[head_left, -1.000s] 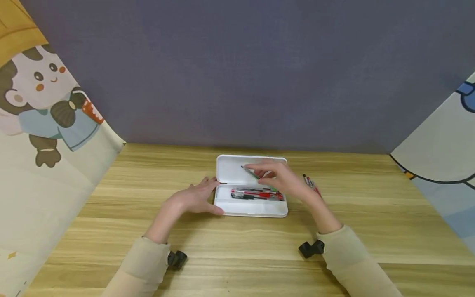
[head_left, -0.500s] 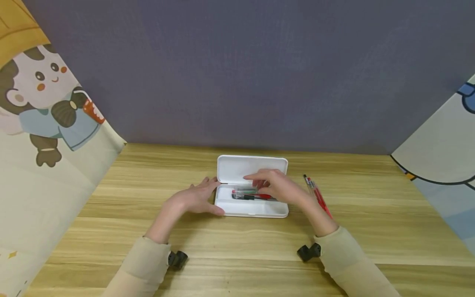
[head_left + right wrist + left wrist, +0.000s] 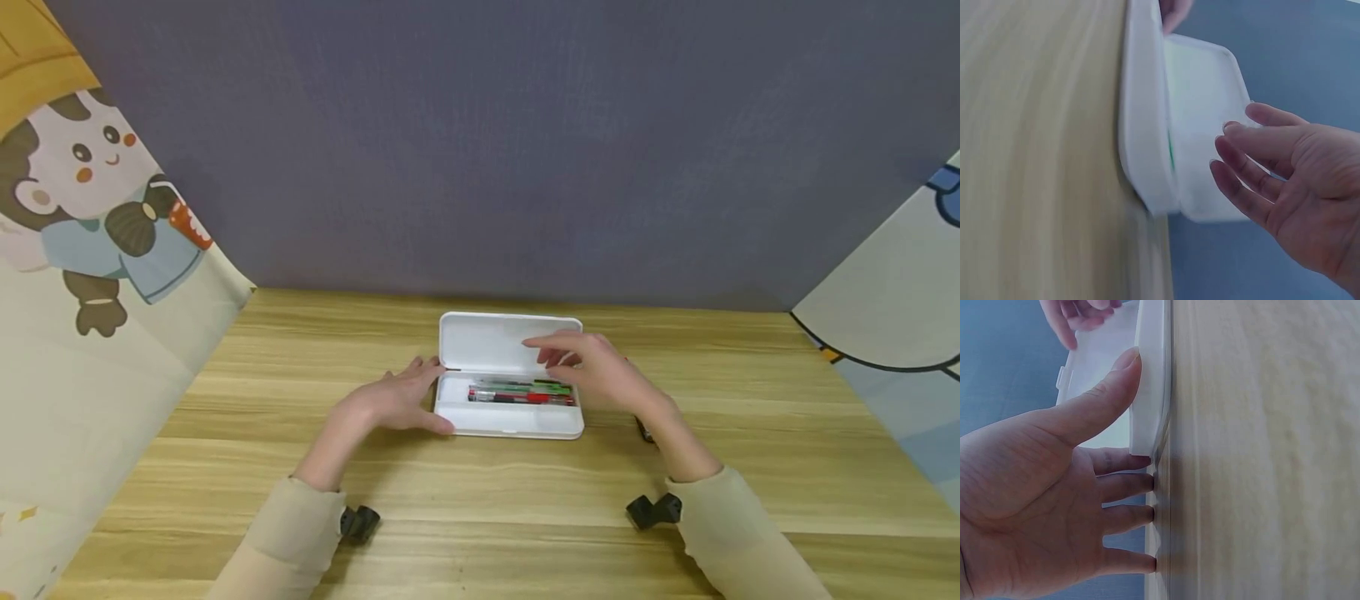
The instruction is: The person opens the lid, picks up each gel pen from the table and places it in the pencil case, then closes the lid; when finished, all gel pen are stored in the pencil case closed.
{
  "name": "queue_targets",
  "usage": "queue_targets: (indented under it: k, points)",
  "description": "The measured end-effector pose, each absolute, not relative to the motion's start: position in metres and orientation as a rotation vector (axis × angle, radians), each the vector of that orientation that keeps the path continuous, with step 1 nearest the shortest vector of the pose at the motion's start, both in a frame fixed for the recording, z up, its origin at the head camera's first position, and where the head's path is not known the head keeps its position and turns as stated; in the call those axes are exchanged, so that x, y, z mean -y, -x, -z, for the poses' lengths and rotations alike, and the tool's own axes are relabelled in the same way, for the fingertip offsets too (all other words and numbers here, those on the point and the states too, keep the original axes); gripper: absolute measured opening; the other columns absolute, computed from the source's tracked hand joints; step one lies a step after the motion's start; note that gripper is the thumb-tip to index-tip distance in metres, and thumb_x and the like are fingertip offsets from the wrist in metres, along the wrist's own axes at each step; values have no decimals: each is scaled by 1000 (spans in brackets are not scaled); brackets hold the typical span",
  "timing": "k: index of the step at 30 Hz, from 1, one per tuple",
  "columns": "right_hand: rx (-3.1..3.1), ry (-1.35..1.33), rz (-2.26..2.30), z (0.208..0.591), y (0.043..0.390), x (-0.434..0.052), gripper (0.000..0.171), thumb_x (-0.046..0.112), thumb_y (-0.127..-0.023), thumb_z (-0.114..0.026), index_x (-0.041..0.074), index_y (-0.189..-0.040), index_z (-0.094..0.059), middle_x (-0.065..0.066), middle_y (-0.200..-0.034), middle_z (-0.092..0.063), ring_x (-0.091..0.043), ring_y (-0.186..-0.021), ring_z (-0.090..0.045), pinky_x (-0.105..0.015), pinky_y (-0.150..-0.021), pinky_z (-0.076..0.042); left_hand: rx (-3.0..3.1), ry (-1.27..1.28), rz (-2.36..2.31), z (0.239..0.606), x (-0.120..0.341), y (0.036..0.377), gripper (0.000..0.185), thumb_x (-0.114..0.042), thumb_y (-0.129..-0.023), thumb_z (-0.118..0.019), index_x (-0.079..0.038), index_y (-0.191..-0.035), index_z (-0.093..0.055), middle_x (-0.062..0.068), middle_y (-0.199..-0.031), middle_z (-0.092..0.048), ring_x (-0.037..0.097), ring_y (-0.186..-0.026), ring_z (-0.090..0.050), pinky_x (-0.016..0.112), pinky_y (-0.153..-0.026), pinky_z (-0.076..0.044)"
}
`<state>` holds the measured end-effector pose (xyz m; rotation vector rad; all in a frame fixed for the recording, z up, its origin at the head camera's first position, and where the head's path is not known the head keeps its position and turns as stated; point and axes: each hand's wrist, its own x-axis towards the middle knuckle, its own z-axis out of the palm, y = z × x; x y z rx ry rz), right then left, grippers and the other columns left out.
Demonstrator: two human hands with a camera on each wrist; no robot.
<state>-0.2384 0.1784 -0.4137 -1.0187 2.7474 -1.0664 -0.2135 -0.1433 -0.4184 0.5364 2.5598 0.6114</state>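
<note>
A white pencil case [image 3: 517,423] lies on the table with its lid [image 3: 487,340] raised at the back. Several pens [image 3: 517,397] rest lengthwise in its rear compartment, with red and green parts showing. At the case's left end, my left hand [image 3: 393,404] rests with spread fingers. In the left wrist view its thumb [image 3: 1110,394] touches the case's front wall, and the other fingertips meet the table. My right hand [image 3: 600,371] hovers above the right end of the case, fingers loosely bent. Between those fingers there is nothing in the right wrist view.
Loose pens [image 3: 643,430] lie right of the case, mostly hidden under my right wrist. Behind the wooden table [image 3: 480,517] stands a dark grey panel [image 3: 480,150]. Printed cartoon panels [image 3: 97,217] flank it on both sides.
The green pen that my right hand held has been lowered into the case and let go. My right hand has then risen and moved right. The left hand stays put.
</note>
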Motion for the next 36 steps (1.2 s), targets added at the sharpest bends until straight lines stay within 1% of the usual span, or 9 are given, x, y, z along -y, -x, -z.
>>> queue_targets:
  k: [4,10,14,17,20,23,25,29,36]
  points:
    - [-2827,952,1105,410,235,-204,43,0,-95,-69,11,-137,-67,-10,-106,-76,-17,-97,-71,-31,-83,-63,-2561,-534,-609,418,144,213,102,-45,-88,-79,-5,-163,-24,20,-173,-14,42,-161,-9,71,-127,-11]
    - [-2911,799,1139,409,227,-249,42,5,-97,-69,11,-139,-65,-14,-108,-77,-3,-94,-68,-23,-71,-60,-2557,-545,-609,418,145,214,101,-46,-88,-79,-5,-163,-24,20,-173,-14,42,-161,-8,71,-127,-11]
    - [-2942,673,1079,411,221,-273,47,10,-97,-71,10,-142,-62,-15,-114,-76,0,-95,-67,-22,-75,-59,-2558,-540,-604,417,146,213,102,-46,-88,-79,-5,-163,-24,20,-173,-14,41,-161,-9,70,-127,-11]
    - [-2914,634,1032,415,220,-285,53,14,-96,-73,7,-146,-57,-16,-117,-75,-6,-97,-69,-22,-77,-58,-2556,-534,-604,417,147,213,102,-46,-88,-79,-5,-163,-23,20,-173,-13,41,-161,-8,70,-127,-11]
    - [-2848,597,1038,419,219,-292,61,16,-94,-75,4,-150,-52,-19,-120,-72,-19,-102,-71,-23,-78,-59,-2554,-532,-607,417,148,213,102,-46,-88,-79,-6,-163,-23,20,-173,-13,41,-161,-8,70,-127,-11]
    - [-2786,540,1061,422,218,-296,68,15,-93,-76,3,-153,-47,-24,-124,-69,-33,-107,-70,-25,-77,-59,-2552,-533,-604,417,149,213,102,-47,-88,-79,-7,-163,-24,19,-173,-13,41,-162,-8,70,-128,-11]
    - [-2742,483,1074,423,218,-298,72,15,-92,-77,1,-154,-44,-28,-126,-66,-37,-109,-68,-25,-76,-59,-2550,-535,-602,417,149,213,102,-47,-88,-79,-7,-163,-24,19,-173,-13,40,-162,-7,69,-128,-10]
    - [-2648,379,1076,426,218,-299,81,15,-90,-80,-4,-155,-37,-32,-129,-61,-33,-107,-69,-26,-75,-59,-2544,-536,-589,417,150,213,102,-47,-88,-78,-8,-164,-23,18,-174,-11,39,-162,-6,68,-129,-9]
    - [-2600,302,1031,427,218,-293,88,11,-85,-84,-8,-155,-34,-32,-125,-58,-24,-99,-66,-24,-71,-58,-2540,-527,-593,415,152,212,102,-47,-88,-78,-7,-164,-23,18,-174,-11,39,-162,-6,68,-129,-9]
